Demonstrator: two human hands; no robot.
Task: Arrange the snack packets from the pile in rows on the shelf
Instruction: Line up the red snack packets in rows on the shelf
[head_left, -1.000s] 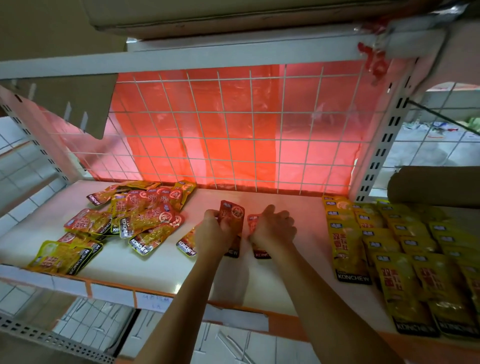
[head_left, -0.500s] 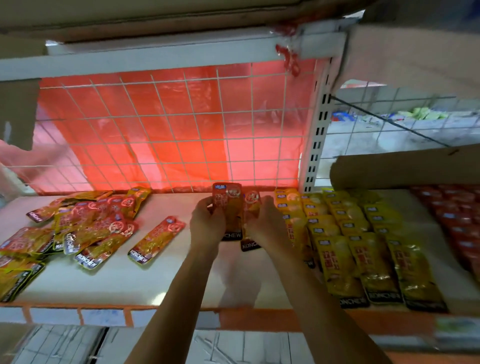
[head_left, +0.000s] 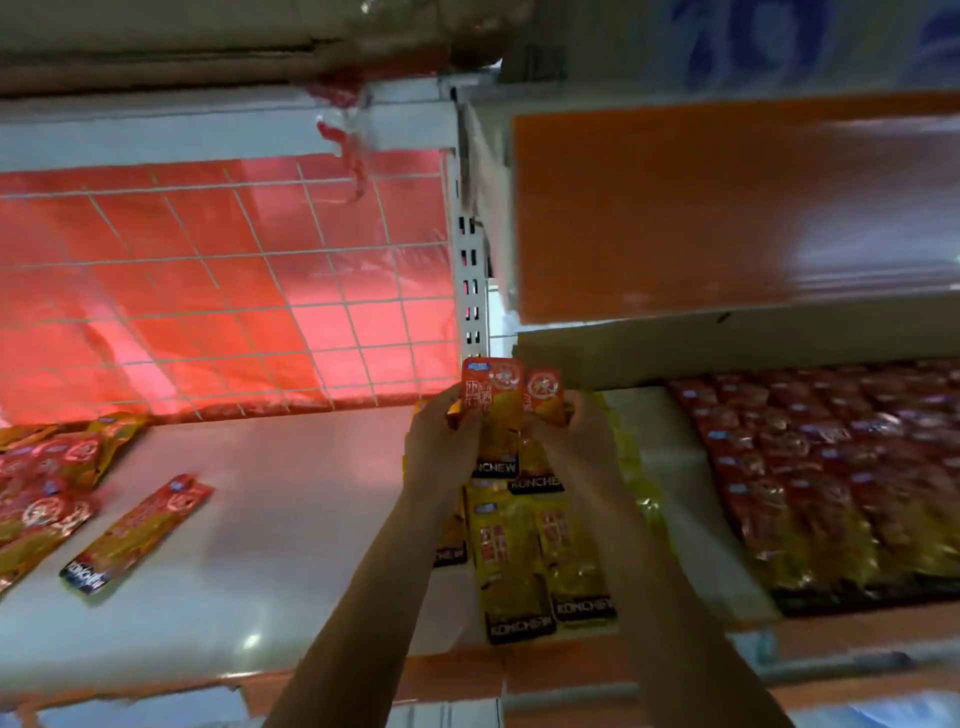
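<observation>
Your left grip (head_left: 441, 447) is curled round a red packet (head_left: 493, 410), and your right grip (head_left: 582, 447) pinches a second red packet (head_left: 544, 397) just beside it; both stand roughly upright at centre frame, lower ends overlapping, above the yellow rows (head_left: 514, 561).

The film looks glossy, so I judge one packet could slide off the other if either grip loosens; a drop here would land on the yellow rows and knock them crooked, or leave red mixed into yellow; the frame is blurred, so how tightly your fingers hold is hard to read.

The packet tops sit close to the slotted post (head_left: 470, 291), and a push deeper could catch a corner on it; the cardboard box (head_left: 727, 332) overhangs at upper right, so lifting that way is cramped; the red rows (head_left: 831, 467) at right look full.

The wire grid (head_left: 234, 291) closes the back; the orange front lip (head_left: 363, 675) marks the near edge at lower frame.

Your open room is the bare shelf (head_left: 291, 519) left of centre, between the yellow rows and the loose packet (head_left: 137, 530); the pile (head_left: 47, 478) waits at far left.
</observation>
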